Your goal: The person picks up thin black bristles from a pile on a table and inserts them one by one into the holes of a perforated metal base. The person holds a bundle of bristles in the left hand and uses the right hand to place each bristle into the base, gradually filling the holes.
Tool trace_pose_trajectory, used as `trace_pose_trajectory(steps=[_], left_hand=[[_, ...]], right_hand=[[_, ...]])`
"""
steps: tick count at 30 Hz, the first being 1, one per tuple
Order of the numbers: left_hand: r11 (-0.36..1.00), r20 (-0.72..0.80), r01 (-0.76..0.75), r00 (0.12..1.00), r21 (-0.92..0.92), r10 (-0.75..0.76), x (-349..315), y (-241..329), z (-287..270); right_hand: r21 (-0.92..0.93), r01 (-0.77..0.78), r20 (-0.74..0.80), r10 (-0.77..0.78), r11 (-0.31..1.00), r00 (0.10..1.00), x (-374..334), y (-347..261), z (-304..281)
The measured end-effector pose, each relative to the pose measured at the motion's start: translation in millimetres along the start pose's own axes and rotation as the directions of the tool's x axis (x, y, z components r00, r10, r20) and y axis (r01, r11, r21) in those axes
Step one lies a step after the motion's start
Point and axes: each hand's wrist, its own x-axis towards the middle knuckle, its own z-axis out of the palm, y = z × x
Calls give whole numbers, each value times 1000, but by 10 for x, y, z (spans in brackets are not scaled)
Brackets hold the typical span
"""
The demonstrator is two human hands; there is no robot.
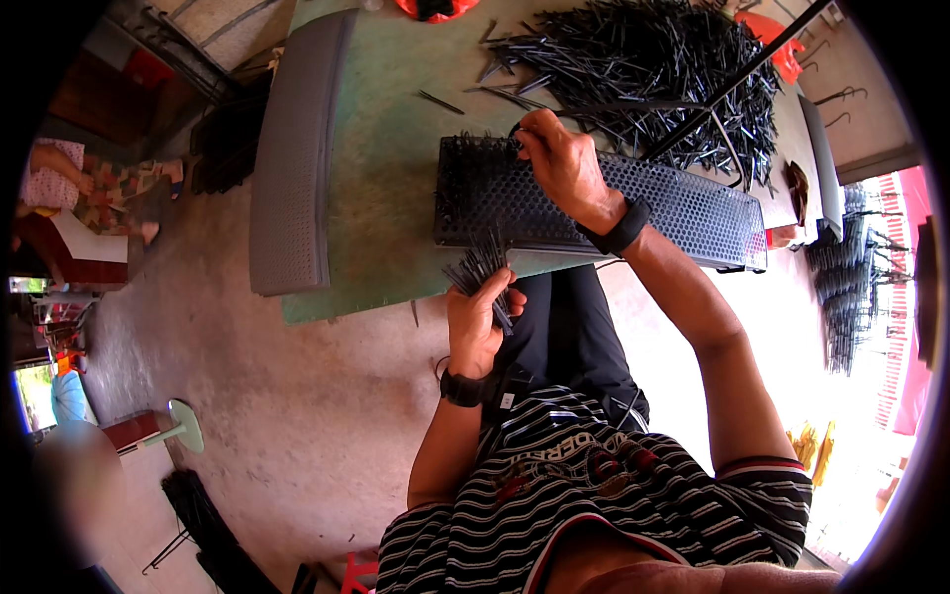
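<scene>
My left hand (475, 325) is closed round a bunch of thin black sticks (481, 259), their ends fanning out above the thumb. It is just off the table's near edge. My right hand (564, 166) is bent in a pinch over a black board full of round holes (653, 206). What its fingertips hold is hidden or too small to make out. Small black pieces (470, 168) stand thickly in the holes at the board's left end, while the holes toward the right look bare. The board lies along the near side of the green table (381, 188).
A large heap of black sticks (653, 69) covers the far right of the table. A dark bar (752, 74) slants over it. One loose stick (440, 102) lies apart. A grey perforated panel (297, 158) lines the left edge. Another person (64, 168) is at far left.
</scene>
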Motion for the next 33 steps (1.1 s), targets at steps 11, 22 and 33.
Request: trace_pose_trajectory(steps=[11,22,33], left_hand=[[996,-6,-88,996,-34,88,-45,53,9],[993,34,-117,993,4,117,-86,48,-9],[993,42,-117,992,-9,117,-69,22,-67]], right_hand=[[-247,216,152,-183,944,971,25,157,47],[-402,157,234,-64,902,970,141,64,-43],[-330,303,161,-263,894,951,70,89,-36]])
